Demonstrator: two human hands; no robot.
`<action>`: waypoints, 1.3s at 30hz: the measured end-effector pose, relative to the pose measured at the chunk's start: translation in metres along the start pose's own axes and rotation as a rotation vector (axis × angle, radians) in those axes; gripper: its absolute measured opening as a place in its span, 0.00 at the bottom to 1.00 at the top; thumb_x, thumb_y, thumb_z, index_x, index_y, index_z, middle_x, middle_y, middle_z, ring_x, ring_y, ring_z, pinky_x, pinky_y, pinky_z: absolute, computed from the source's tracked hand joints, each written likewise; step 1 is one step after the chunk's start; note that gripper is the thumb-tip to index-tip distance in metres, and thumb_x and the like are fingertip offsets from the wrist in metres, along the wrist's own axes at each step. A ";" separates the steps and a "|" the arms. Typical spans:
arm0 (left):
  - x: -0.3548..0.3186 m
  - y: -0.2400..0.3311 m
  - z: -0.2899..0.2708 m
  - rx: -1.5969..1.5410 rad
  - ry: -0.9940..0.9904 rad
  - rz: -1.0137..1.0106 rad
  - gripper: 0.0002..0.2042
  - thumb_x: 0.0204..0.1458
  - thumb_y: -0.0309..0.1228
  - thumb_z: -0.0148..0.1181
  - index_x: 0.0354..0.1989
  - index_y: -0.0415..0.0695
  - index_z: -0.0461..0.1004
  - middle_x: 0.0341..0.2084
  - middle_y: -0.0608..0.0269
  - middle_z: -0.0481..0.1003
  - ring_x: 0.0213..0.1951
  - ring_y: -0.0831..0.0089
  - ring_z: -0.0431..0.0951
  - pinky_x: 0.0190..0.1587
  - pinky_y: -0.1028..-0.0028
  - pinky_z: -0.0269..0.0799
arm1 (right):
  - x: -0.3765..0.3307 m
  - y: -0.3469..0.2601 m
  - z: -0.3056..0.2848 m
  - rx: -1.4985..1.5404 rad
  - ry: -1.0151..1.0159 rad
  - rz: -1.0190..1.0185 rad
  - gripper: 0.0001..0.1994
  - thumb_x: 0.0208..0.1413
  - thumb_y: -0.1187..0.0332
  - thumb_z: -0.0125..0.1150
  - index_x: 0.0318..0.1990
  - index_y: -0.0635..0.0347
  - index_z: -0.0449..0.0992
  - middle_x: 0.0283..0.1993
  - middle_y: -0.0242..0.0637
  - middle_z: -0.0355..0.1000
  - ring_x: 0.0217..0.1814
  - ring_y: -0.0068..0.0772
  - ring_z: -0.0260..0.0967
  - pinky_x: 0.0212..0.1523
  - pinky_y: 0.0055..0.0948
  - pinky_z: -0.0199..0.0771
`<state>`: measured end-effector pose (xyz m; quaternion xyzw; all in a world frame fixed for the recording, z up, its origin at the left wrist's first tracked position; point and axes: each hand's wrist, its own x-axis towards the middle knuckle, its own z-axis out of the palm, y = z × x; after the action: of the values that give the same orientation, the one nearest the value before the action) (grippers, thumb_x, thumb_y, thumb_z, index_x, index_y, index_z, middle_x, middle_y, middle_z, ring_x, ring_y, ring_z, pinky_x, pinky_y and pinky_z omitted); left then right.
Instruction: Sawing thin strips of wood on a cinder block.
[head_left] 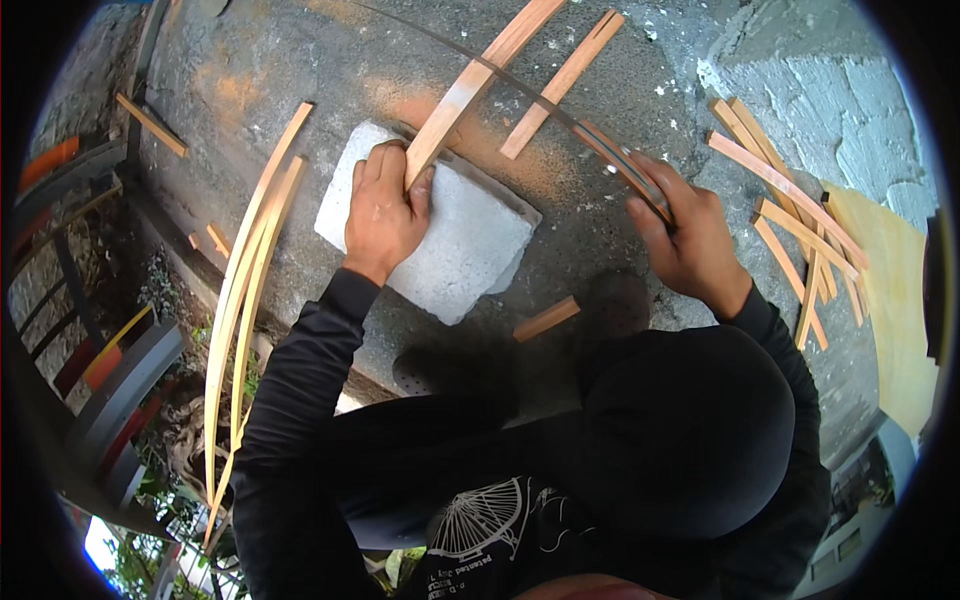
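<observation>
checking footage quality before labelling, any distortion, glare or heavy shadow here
Head view: black fisheye rim; wooden strips at left look bowed, probably by the lens; glare whites out a lower-left patch; dark shadow lies below the pale concrete block; left hand and right hand look fairly sharp.

This looks like an improvised outdoor woodworking spot on rough concrete ground (pixel 300 60). Orange-brown dust resembling sawdust (pixel 545 178), scattered wooden strips (pixel 790 187), a pale masonry block (pixel 455 235) and a long-bladed hand tool (pixel 545 104) show the trade; daylight and leafy greenery (pixel 155 487) at lower left show the open air.
</observation>
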<state>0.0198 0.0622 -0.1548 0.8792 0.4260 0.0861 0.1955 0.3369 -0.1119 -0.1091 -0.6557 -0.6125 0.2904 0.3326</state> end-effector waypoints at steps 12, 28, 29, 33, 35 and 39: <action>0.001 0.000 -0.001 -0.035 0.038 -0.064 0.12 0.60 0.30 0.61 0.44 0.34 0.70 0.40 0.41 0.72 0.45 0.39 0.72 0.50 0.51 0.69 | 0.018 -0.010 -0.007 0.025 0.001 0.018 0.19 0.62 0.68 0.64 0.58 0.66 0.76 0.23 0.54 0.73 0.25 0.61 0.73 0.30 0.48 0.73; 0.077 -0.025 -0.057 0.113 0.273 -0.088 0.20 0.65 0.47 0.60 0.47 0.39 0.80 0.41 0.45 0.80 0.41 0.45 0.81 0.44 0.55 0.77 | -0.171 0.066 0.041 0.175 0.465 0.361 0.20 0.65 0.70 0.62 0.64 0.65 0.74 0.46 0.43 0.82 0.43 0.26 0.78 0.48 0.30 0.75; 0.085 -0.026 -0.046 0.140 0.291 -0.077 0.20 0.65 0.46 0.60 0.47 0.39 0.80 0.42 0.45 0.80 0.41 0.44 0.81 0.45 0.54 0.77 | -0.172 0.063 0.039 0.170 0.458 0.353 0.20 0.65 0.70 0.62 0.64 0.65 0.74 0.46 0.43 0.82 0.43 0.26 0.78 0.48 0.30 0.75; 0.095 -0.042 -0.008 0.173 0.184 -0.223 0.22 0.63 0.47 0.63 0.53 0.40 0.80 0.52 0.45 0.78 0.49 0.46 0.79 0.51 0.54 0.76 | -0.166 0.056 0.043 0.257 0.370 0.356 0.20 0.65 0.72 0.62 0.64 0.66 0.74 0.47 0.42 0.81 0.45 0.25 0.76 0.50 0.28 0.75; 0.089 -0.019 0.016 0.316 0.434 -0.180 0.23 0.62 0.47 0.63 0.55 0.41 0.78 0.55 0.47 0.76 0.53 0.47 0.77 0.54 0.56 0.74 | -0.168 0.054 0.042 0.226 0.398 0.226 0.20 0.64 0.73 0.61 0.63 0.68 0.74 0.46 0.41 0.80 0.43 0.23 0.75 0.49 0.27 0.74; 0.055 0.018 0.021 0.191 0.358 -0.044 0.27 0.59 0.51 0.66 0.58 0.43 0.74 0.56 0.52 0.72 0.59 0.51 0.71 0.60 0.60 0.69 | -0.176 0.053 0.041 0.278 0.392 0.176 0.21 0.64 0.73 0.61 0.63 0.68 0.74 0.46 0.42 0.80 0.43 0.23 0.74 0.48 0.27 0.74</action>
<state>0.0738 0.0898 -0.1668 0.8549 0.4792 0.1957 0.0343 0.3225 -0.2859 -0.1809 -0.6983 -0.4312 0.2669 0.5052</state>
